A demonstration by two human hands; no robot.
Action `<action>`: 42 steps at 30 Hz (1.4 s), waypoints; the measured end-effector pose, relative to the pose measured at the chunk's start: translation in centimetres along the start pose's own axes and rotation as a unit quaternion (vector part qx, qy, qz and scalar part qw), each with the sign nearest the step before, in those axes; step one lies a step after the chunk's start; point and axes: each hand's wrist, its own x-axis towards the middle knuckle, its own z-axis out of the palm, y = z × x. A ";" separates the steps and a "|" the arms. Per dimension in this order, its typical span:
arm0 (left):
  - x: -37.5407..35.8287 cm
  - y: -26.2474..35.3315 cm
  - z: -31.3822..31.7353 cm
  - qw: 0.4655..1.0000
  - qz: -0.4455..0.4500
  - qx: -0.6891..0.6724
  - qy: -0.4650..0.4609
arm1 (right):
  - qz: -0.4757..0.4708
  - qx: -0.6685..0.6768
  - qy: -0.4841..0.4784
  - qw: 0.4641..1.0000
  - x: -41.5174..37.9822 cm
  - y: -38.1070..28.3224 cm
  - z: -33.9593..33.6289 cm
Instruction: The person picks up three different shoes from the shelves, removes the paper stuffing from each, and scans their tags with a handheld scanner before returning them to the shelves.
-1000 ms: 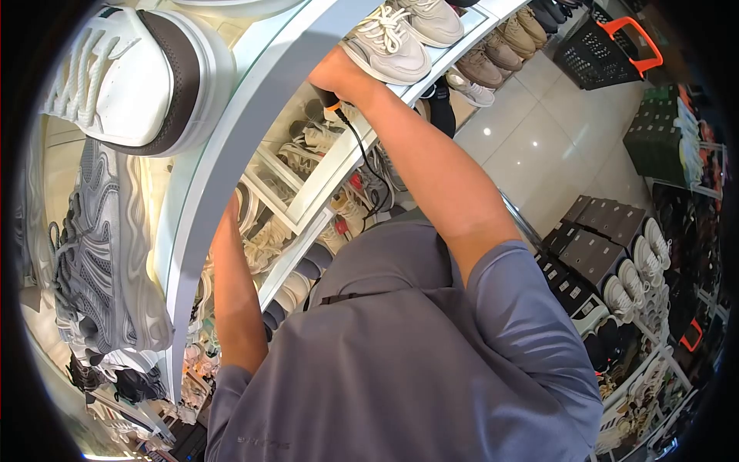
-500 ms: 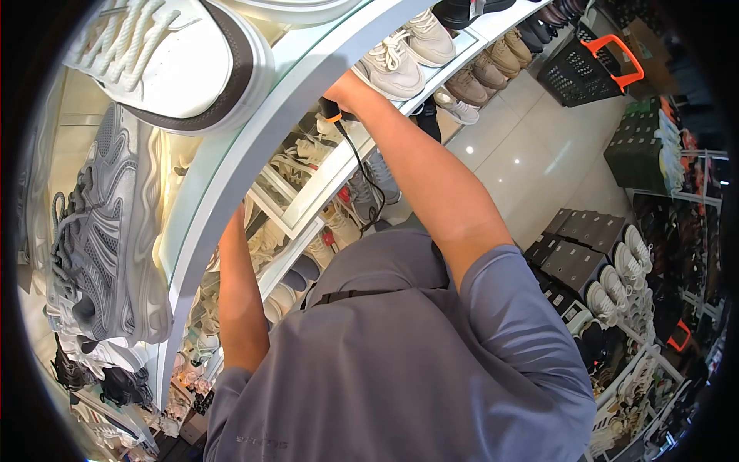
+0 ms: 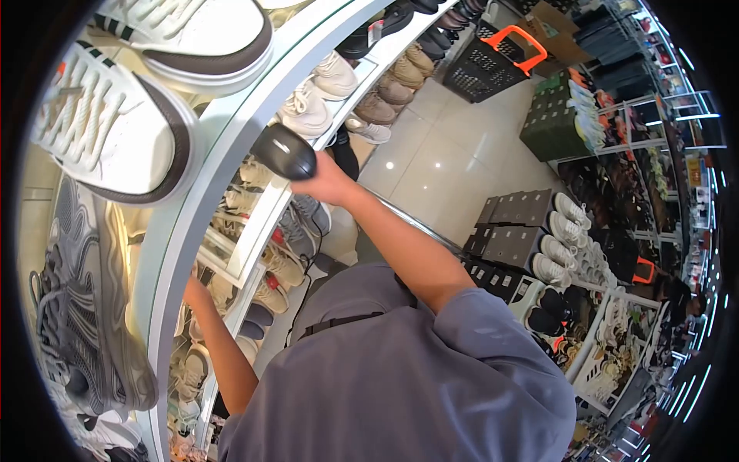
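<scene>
My right hand (image 3: 329, 182) is closed around a black corded barcode scanner (image 3: 285, 152), its rounded head held beside the curved shelf edge (image 3: 202, 171). Beige sneakers (image 3: 306, 110) sit on the shelf just beyond it. Lower down, my left hand (image 3: 194, 288) reaches in at the shelving, and its fingers are hidden behind the shelf edge. In the foreground on the upper shelf are white sneakers (image 3: 127, 127) with thick laces and a grey mesh sneaker (image 3: 81, 300).
A black shopping basket (image 3: 481, 71) with an orange handle stands on the tiled floor (image 3: 431, 146). Stacked shoe boxes (image 3: 508, 231) with white sneakers are on the right. Brown shoes (image 3: 396, 91) line the lower shelf, and a dark cable (image 3: 308, 266) hangs near my waist.
My right hand has drawn back toward me from the shelf, bringing the scanner's black head into full view. My view has shifted, showing more of the aisle at right.
</scene>
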 end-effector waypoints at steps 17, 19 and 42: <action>-20.8 11.1 14.7 0.942 0.012 0.012 -0.335 | 0.428 -0.082 0.335 0.836 -33.9 30.9 -20.5; -22.9 12.9 18.6 0.890 0.056 0.070 -0.447 | 0.422 -0.102 0.311 0.846 -34.8 29.3 -22.2; -28.7 0.6 40.0 0.765 -0.102 0.227 -0.594 | 0.457 -0.140 0.310 0.822 -36.1 30.9 -44.9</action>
